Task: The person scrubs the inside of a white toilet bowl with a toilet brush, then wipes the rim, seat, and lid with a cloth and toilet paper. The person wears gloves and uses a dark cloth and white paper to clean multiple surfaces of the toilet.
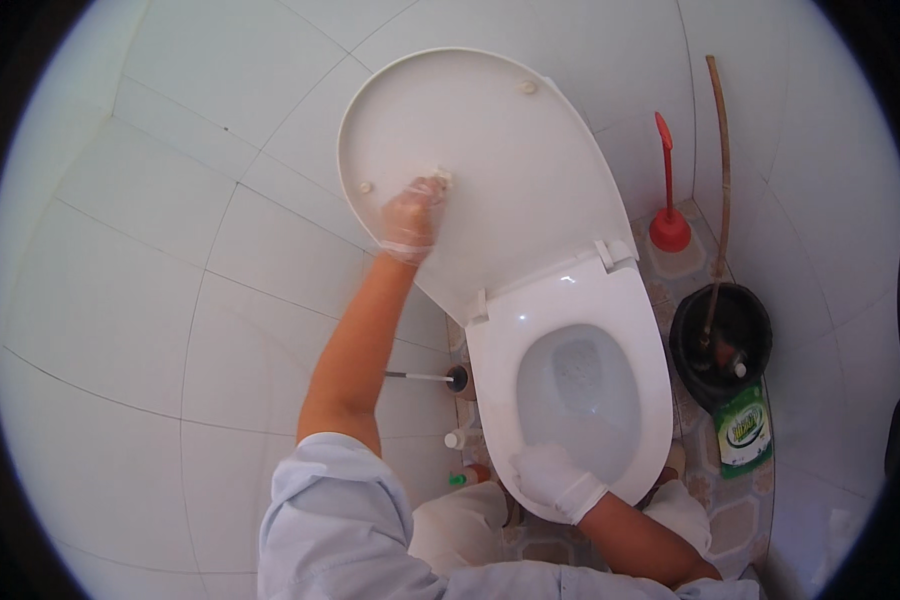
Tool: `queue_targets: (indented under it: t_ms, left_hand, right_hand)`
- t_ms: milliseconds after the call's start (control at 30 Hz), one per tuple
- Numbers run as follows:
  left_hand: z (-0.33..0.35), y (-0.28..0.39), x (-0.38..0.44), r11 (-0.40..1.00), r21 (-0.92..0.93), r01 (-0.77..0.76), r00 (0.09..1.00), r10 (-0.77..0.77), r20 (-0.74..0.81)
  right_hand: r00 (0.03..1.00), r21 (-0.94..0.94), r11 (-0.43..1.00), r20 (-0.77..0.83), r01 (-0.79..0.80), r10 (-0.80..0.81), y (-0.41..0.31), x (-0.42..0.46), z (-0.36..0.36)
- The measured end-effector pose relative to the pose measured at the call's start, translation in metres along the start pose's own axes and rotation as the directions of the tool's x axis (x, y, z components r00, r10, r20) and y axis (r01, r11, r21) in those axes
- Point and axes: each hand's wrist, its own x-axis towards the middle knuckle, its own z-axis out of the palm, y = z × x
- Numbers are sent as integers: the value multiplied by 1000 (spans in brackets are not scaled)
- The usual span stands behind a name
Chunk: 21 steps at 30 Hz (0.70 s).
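Observation:
My left hand (414, 217), in a thin clear plastic glove, grips a small white wad (442, 178), perhaps tissue or cloth. It presses this against the underside of the raised white toilet lid (510, 180), left of its middle. Two small bumpers stick out from the lid. My right hand (549, 478), in a white glove, rests at the front left of the white toilet seat (499, 390). Its fingers point in over the opening, and whether they close around the edge is unclear. Below lies the toilet bowl (611, 405) with water at its bottom.
On the right stand a red plunger (670, 229), a black bucket (679, 349) with a long stick (722, 165) in it, and a green-and-white detergent bag (744, 435). Left of the toilet are a toilet brush holder (458, 379), a white-capped bottle (454, 439) and a green-capped bottle (471, 475). Tiled walls are close.

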Motion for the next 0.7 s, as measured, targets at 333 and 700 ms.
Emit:
queue_targets:
  t_ms: [333, 700]
  left_hand:
    - [90, 23, -107, 905, -394, -161, 954, 245, 172]
    - [85, 49, -116, 1000, 12, 16, 555, -19, 832]
  right_hand:
    - [994, 39, 999, -113, -5, 9, -5, 3, 7]
    - [996, 100, 994, -83, -35, 43, 1, 2, 7]
